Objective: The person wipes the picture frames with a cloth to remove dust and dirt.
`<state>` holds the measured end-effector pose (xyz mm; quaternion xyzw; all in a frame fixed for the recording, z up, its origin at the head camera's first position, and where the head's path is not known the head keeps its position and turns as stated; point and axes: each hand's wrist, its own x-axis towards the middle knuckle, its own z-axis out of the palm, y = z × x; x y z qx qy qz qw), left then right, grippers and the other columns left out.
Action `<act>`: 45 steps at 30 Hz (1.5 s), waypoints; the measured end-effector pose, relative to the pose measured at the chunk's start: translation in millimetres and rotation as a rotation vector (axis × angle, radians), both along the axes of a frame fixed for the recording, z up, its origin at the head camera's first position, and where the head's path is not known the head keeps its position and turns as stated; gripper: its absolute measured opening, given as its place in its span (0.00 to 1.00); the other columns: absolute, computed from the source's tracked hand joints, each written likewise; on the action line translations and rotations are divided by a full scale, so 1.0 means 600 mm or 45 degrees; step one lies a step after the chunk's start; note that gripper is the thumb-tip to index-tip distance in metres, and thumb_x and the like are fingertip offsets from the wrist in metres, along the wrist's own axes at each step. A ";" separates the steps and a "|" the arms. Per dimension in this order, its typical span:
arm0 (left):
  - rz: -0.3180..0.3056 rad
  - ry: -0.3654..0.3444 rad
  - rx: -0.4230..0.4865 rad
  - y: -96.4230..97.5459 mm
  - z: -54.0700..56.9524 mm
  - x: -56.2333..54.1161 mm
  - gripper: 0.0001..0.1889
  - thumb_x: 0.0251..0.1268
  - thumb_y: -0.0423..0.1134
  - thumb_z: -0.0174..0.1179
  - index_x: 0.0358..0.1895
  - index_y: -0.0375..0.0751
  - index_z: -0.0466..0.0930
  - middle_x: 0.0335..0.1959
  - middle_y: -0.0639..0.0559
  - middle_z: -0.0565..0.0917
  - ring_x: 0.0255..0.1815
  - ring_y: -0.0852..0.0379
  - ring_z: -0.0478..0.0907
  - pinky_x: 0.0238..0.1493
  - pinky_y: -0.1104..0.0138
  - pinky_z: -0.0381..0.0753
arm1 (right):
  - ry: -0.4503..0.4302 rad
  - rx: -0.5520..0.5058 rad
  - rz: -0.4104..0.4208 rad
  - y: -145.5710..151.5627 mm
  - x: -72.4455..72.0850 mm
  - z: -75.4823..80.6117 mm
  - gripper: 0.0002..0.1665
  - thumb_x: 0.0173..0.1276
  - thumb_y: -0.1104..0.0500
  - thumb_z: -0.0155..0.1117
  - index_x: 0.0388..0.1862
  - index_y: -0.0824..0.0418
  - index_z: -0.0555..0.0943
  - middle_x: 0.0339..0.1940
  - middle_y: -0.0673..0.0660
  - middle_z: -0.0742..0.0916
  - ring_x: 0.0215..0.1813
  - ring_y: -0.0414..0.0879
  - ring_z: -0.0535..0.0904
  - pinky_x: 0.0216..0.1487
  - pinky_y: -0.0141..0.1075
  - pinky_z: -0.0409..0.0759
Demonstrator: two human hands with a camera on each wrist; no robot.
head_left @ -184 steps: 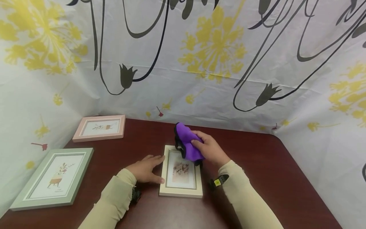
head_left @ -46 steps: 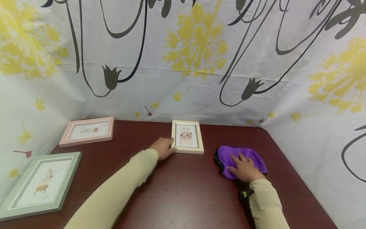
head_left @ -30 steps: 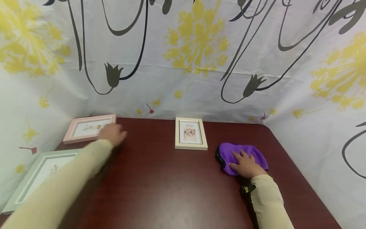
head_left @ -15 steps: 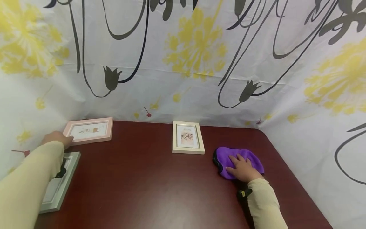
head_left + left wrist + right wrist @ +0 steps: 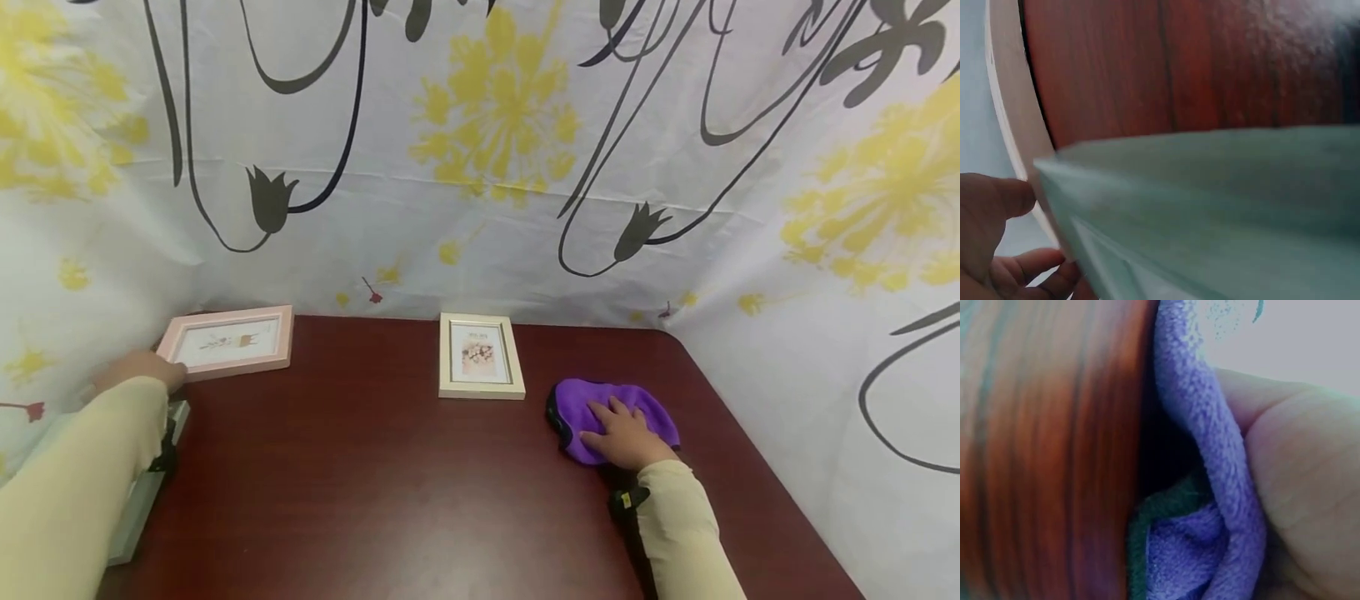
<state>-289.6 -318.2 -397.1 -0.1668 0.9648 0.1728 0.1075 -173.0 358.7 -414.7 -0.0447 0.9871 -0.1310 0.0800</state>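
Mid-left: left grip pinches pink frame, likely light, stiff, best held by edges. Mid-right: right grip rests spread on soft-looking cloth.

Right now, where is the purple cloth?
In the head view, the cloth lies right of the cream frame, on the table under the right hand.

Booth-like setting: floral sheeting round 3 sides of table.

The pink picture frame lies face up at the far left, and the dark-edged purple cloth lies folded, well apart at right.
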 end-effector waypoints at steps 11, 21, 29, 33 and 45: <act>-0.276 0.176 0.040 0.131 -0.003 0.011 0.31 0.68 0.50 0.52 0.58 0.19 0.69 0.52 0.21 0.74 0.51 0.24 0.70 0.48 0.31 0.67 | 0.012 -0.030 0.064 0.009 -0.003 0.007 0.41 0.71 0.45 0.61 0.72 0.70 0.66 0.70 0.83 0.63 0.67 0.87 0.51 0.64 0.75 0.50; -0.576 0.259 0.164 0.197 -0.020 0.032 0.20 0.66 0.46 0.62 0.48 0.31 0.76 0.43 0.34 0.81 0.42 0.39 0.76 0.45 0.41 0.74 | 0.013 -0.041 0.070 0.003 -0.010 -0.001 0.41 0.71 0.45 0.61 0.73 0.70 0.65 0.70 0.83 0.62 0.67 0.88 0.51 0.63 0.76 0.49; -0.824 0.322 0.324 0.224 -0.032 0.080 0.18 0.65 0.45 0.66 0.51 0.36 0.80 0.45 0.39 0.83 0.46 0.43 0.79 0.50 0.46 0.77 | -0.006 -0.033 0.068 -0.001 -0.010 0.006 0.42 0.71 0.44 0.61 0.74 0.69 0.65 0.70 0.83 0.62 0.65 0.90 0.51 0.65 0.75 0.49; -0.968 0.348 0.367 0.269 -0.039 0.110 0.17 0.65 0.43 0.66 0.53 0.38 0.81 0.43 0.47 0.83 0.46 0.48 0.79 0.50 0.49 0.78 | 0.010 -0.031 0.086 0.000 -0.013 0.005 0.42 0.71 0.44 0.61 0.73 0.69 0.66 0.69 0.84 0.62 0.63 0.91 0.52 0.65 0.74 0.47; -1.191 0.190 0.304 0.362 -0.013 0.172 0.37 0.61 0.49 0.68 0.70 0.33 0.70 0.57 0.42 0.79 0.56 0.48 0.76 0.60 0.51 0.74 | 0.016 -0.059 0.129 0.004 -0.012 0.011 0.38 0.72 0.48 0.61 0.72 0.69 0.68 0.70 0.82 0.64 0.71 0.80 0.55 0.68 0.70 0.48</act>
